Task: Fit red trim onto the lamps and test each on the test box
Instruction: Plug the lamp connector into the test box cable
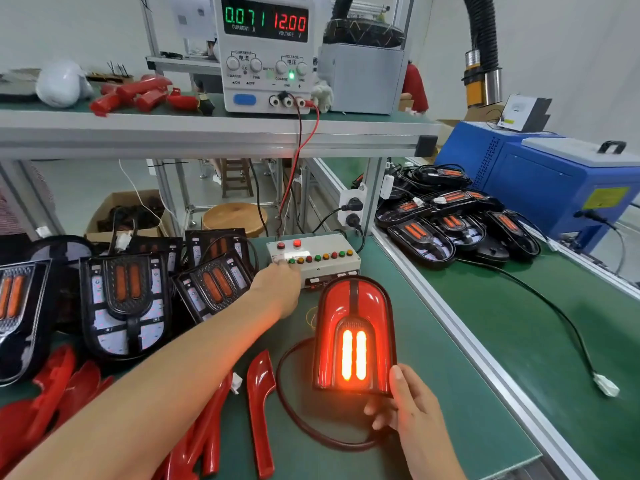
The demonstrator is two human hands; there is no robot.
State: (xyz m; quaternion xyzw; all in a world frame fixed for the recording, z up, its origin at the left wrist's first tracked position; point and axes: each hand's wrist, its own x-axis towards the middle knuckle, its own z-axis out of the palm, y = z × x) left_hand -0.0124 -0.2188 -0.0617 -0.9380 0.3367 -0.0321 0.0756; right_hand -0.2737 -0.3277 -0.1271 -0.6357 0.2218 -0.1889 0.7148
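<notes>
A lamp (353,306) with red trim fitted stands tilted up on the green mat, its two centre bars glowing orange-red. My right hand (412,414) holds its lower right corner. My left hand (280,285) reaches to the grey test box (332,263), fingertips on its left end by the row of coloured buttons. The lamp's black cable (298,410) loops on the mat toward the box. Loose red trim pieces (261,393) lie to the lamp's left. Untrimmed lamps (124,299) are stacked at the left.
A power supply (266,53) on the upper shelf reads 0.071 A and 12.00 V, with red and black leads running down to the box. More lamps (450,223) are piled at the right beside a blue machine (540,181). A loose cable with a white plug (606,388) lies right.
</notes>
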